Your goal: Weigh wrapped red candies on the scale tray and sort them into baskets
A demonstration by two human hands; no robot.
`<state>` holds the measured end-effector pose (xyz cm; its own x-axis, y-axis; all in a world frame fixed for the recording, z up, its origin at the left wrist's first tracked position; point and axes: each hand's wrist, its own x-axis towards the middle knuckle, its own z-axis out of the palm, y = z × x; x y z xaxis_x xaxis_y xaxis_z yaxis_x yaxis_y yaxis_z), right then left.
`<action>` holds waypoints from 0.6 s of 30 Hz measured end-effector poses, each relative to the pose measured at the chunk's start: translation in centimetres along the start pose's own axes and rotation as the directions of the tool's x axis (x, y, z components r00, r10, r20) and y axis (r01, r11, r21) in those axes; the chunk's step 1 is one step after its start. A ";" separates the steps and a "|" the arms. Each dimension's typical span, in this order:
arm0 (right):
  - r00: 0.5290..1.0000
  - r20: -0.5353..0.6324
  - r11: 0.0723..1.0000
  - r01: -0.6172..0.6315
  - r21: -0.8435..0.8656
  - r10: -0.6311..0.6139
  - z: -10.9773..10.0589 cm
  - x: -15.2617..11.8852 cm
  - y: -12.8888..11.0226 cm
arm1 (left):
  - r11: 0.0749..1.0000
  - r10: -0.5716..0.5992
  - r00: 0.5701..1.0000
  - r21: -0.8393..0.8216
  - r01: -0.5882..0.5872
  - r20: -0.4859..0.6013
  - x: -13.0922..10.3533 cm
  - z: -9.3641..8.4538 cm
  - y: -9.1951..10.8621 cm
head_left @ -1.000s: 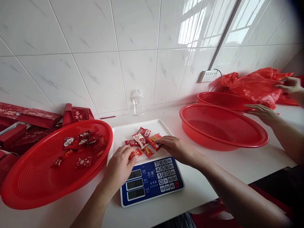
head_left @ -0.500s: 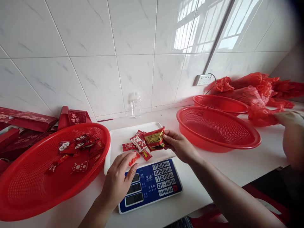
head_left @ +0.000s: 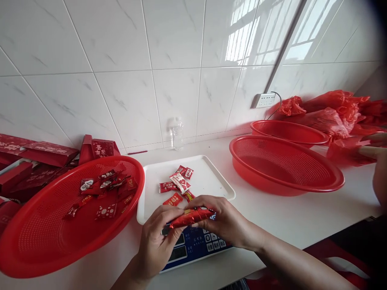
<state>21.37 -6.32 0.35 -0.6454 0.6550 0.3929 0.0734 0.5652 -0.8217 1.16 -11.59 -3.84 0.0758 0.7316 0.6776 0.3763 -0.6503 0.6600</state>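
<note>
Between my two hands is a red and gold wrapped snack packet (head_left: 192, 217), held edge-on above the keypad of a blue and white digital scale (head_left: 196, 257). My left hand (head_left: 159, 233) pinches its left end, and my right hand (head_left: 231, 223) grips its right end. Just beyond, several small red candy packets (head_left: 179, 182) lie loosely grouped on the scale's white tray (head_left: 211, 173). Part of the scale's display and keys is hidden under my hands.
A red perforated basket (head_left: 54, 237) with several wrapped candies stands left, beside dark red boxes (head_left: 45, 155). At right are another red basket (head_left: 284, 169), a smaller basket (head_left: 290, 131) and red plastic bags (head_left: 329, 117). A clear bottle (head_left: 177, 135) stands by the wall; another person's hand (head_left: 379, 173) is far right.
My right hand has brought the gold packet from over the tray down toward me and tipped it edge-on. My left hand has taken hold of its other end, leaving the small packets.
</note>
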 end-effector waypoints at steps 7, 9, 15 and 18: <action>0.812 -0.050 0.741 0.503 -0.445 -0.581 -0.4 0.1 0.3 | 0.933 -0.185 0.981 -0.305 0.193 0.056 -0.8 0.0 -0.2; 0.786 -0.039 0.686 0.513 -0.516 -0.618 -0.5 0.2 0.4 | 0.831 -0.281 0.949 -0.457 0.316 0.145 -1.1 0.2 0.0; 0.845 0.010 0.643 0.415 -0.643 -0.535 0.1 -0.1 1.5 | 0.665 -0.481 0.856 -0.558 0.497 0.190 -1.2 0.5 0.3; 0.905 -0.128 0.801 0.284 -0.527 -0.405 0.5 -0.3 2.0 | 0.707 -0.478 0.871 -0.541 0.456 0.110 -1.2 0.3 0.0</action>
<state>21.30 -5.58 -1.63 -0.5167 0.4280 0.7415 0.2765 0.9031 -0.3286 1.33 -12.39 -4.74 -0.0119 0.9709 0.2390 -0.1986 -0.2366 0.9511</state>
